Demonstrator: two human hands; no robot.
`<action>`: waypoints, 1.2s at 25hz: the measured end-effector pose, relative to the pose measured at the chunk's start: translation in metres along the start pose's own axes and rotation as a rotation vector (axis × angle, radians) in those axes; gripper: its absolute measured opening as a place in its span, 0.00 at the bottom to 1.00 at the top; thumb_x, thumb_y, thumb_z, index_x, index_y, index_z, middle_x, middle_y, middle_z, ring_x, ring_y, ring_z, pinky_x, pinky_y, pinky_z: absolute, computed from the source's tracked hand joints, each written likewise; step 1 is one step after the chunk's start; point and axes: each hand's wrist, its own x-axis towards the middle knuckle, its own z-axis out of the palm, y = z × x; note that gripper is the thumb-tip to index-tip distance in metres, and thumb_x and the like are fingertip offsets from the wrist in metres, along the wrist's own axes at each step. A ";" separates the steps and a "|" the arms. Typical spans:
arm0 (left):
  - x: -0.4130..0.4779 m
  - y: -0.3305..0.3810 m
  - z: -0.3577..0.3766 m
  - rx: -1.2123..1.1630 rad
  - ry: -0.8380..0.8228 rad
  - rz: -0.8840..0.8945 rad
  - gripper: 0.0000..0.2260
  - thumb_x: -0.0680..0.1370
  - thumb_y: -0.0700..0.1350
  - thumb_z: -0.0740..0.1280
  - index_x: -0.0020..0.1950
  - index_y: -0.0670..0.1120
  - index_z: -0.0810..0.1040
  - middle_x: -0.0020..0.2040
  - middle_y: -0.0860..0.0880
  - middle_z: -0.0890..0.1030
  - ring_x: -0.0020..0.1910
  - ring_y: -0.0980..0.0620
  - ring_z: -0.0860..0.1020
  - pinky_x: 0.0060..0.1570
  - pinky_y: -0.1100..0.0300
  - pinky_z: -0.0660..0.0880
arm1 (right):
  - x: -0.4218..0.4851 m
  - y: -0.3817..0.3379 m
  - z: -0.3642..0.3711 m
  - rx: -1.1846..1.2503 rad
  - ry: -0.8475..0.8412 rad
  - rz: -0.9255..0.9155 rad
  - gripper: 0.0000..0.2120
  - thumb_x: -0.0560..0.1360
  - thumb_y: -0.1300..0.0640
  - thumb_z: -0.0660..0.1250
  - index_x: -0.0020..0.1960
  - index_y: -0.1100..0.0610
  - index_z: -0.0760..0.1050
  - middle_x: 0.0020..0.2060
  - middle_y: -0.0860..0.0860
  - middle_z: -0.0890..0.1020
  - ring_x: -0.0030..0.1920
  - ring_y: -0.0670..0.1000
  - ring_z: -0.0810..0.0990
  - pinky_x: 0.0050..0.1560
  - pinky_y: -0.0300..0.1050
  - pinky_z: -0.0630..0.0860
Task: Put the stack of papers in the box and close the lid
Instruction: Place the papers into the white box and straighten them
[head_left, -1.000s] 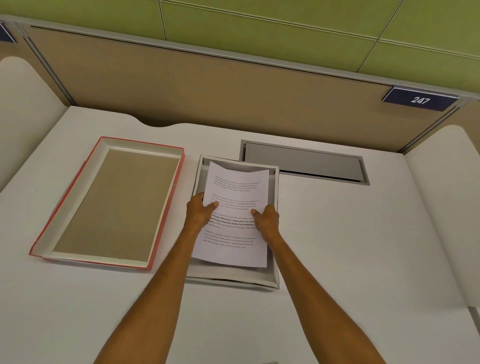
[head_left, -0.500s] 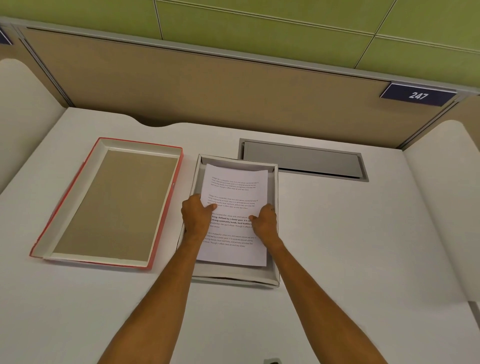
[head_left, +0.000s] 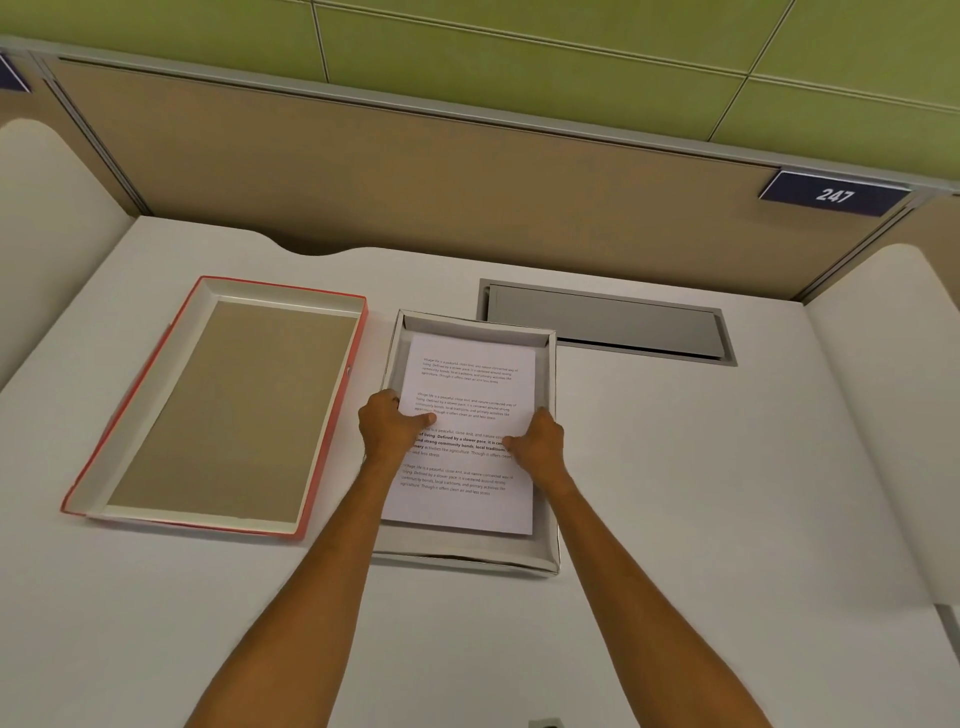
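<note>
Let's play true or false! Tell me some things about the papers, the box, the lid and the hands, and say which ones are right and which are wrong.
1. The papers are inside the box. True.
2. The lid is on the box. False: it lies upside down on the desk, to the left of the box.
3. Both hands are on the papers. True: the left hand and the right hand hold the side edges.
4. The lid's outside is blue. False: it is red.
5. The sign reads 247. True.
</note>
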 end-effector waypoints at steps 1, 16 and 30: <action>0.002 0.000 -0.003 -0.021 -0.044 -0.011 0.21 0.66 0.46 0.81 0.47 0.37 0.75 0.55 0.39 0.84 0.53 0.41 0.83 0.51 0.47 0.81 | 0.002 -0.001 -0.005 0.068 -0.031 0.045 0.20 0.72 0.66 0.72 0.60 0.67 0.69 0.58 0.62 0.78 0.59 0.60 0.79 0.51 0.43 0.76; 0.001 0.006 -0.011 -0.151 -0.198 -0.084 0.25 0.64 0.44 0.82 0.56 0.39 0.77 0.60 0.41 0.82 0.55 0.43 0.81 0.52 0.53 0.79 | 0.011 -0.004 -0.015 0.326 -0.166 0.245 0.24 0.72 0.74 0.66 0.67 0.67 0.67 0.61 0.62 0.77 0.59 0.62 0.78 0.56 0.53 0.79; -0.102 0.026 -0.036 -0.844 -0.693 -0.719 0.26 0.66 0.39 0.78 0.61 0.35 0.75 0.63 0.31 0.77 0.57 0.35 0.81 0.46 0.46 0.84 | 0.055 -0.080 -0.035 -0.094 -0.209 -0.364 0.26 0.74 0.72 0.62 0.71 0.61 0.68 0.68 0.57 0.75 0.68 0.55 0.74 0.62 0.39 0.70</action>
